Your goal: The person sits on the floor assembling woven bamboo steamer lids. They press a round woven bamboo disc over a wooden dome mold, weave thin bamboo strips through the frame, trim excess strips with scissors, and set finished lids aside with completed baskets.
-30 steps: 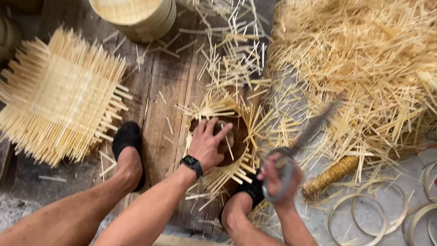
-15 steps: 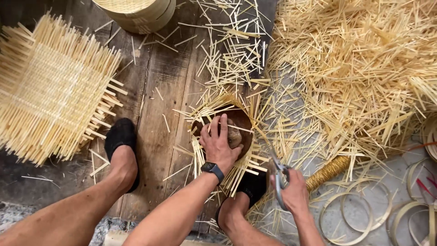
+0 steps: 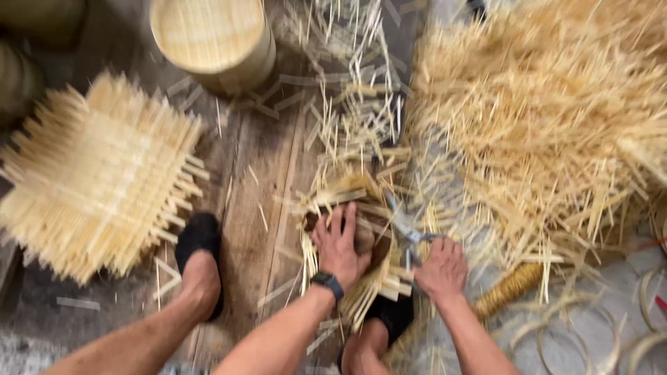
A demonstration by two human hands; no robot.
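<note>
1. Head view: your left hand (image 3: 340, 246) lies flat, fingers spread, on the small round bamboo weave (image 3: 347, 236) on the wooden floor (image 3: 257, 187) between your feet.
2. Your right hand (image 3: 439, 267) has its fingers wrapped round metal shears (image 3: 403, 226) beside the weave.
3. A woven mat (image 3: 97, 173), a round basket (image 3: 212, 38) and heaped bamboo strips (image 3: 549, 125) surround you.

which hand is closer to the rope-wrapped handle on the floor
Right. The right hand grips shears just left of the rope-wrapped handle; the left hand presses the woven basket farther left.
</note>
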